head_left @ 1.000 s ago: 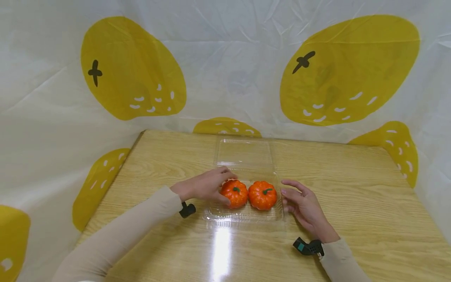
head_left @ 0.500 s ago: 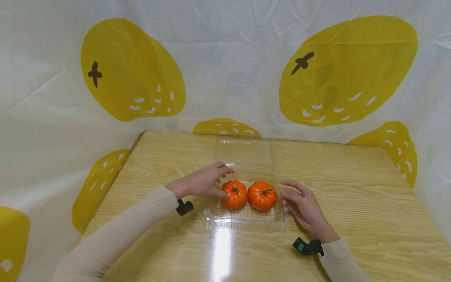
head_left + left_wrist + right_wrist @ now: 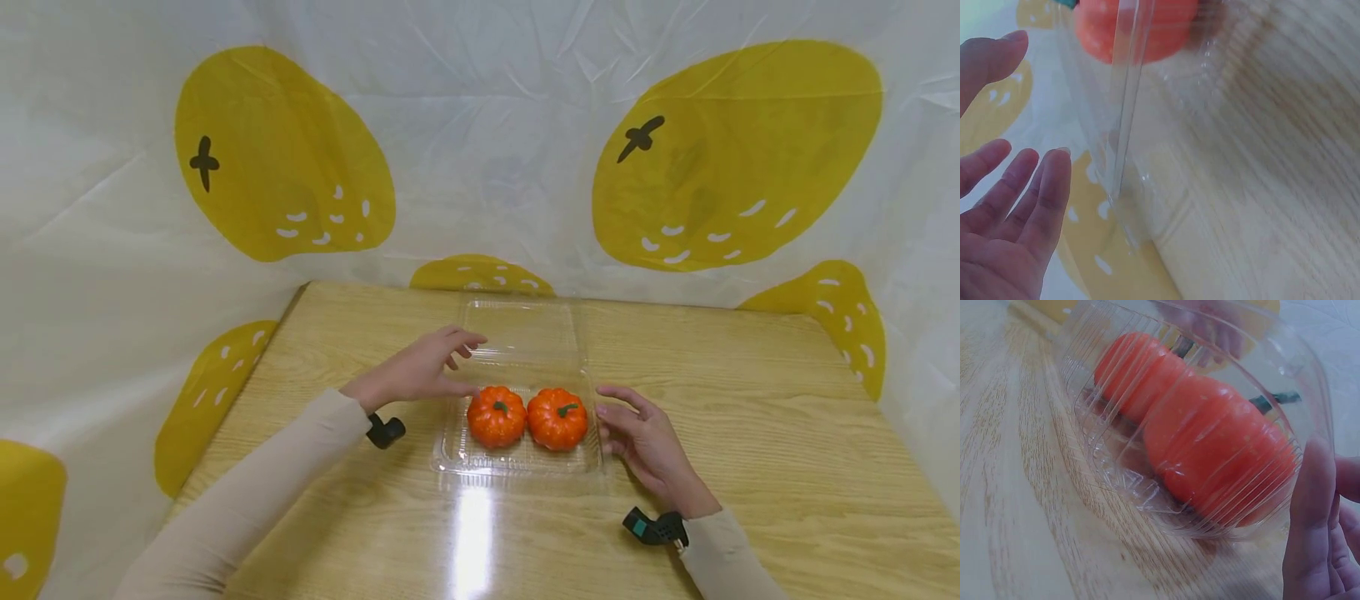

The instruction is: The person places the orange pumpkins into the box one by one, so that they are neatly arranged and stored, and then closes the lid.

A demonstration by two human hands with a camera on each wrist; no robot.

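Observation:
Two orange toy pumpkins with green stems sit side by side in a clear plastic clamshell container (image 3: 517, 463), the left pumpkin (image 3: 497, 417) close against the right pumpkin (image 3: 557, 419). The container's lid (image 3: 521, 325) lies folded back, away from the person. My left hand (image 3: 423, 367) hovers over the container's left side, fingers spread and holding nothing; its thumb is near the left pumpkin. At the container's right wall, my right hand (image 3: 648, 446) rests with loosely bent fingers. In the right wrist view, a fingertip (image 3: 1317, 456) meets the clear rim.
A wooden table (image 3: 750, 417) bears the container. Behind and to the left hangs a white sheet (image 3: 487, 167) printed with large yellow fruit shapes. Black wrist cameras (image 3: 656, 527) are strapped at both cuffs.
My left hand has drawn off the left pumpkin, moving up and left toward the lid, and its fingers have spread. The right hand and both pumpkins stay put.

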